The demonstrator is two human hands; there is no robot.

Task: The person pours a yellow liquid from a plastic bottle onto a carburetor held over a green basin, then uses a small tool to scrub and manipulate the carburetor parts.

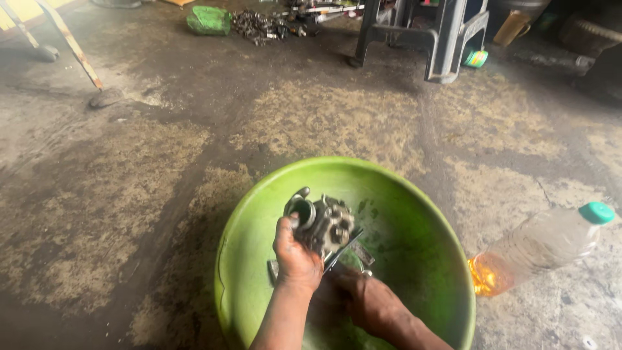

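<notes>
A grey metal carburettor [324, 223] is held over a large green plastic basin [414, 214] on the floor. My left hand [295, 256] grips it from the left side, thumb near its round opening. My right hand [363, 301] sits lower inside the basin and holds a thin metal tool [342, 251] that points up against the carburettor's underside. A small metal part lies in the basin bottom beside my hands, partly hidden.
A clear plastic bottle [541, 249] with a teal cap lies on its side at the right, a little orange liquid in it. Far back stand a dark plastic stool [427, 32], a green lump [208, 21] and a heap of metal parts [262, 26]. The concrete floor is stained.
</notes>
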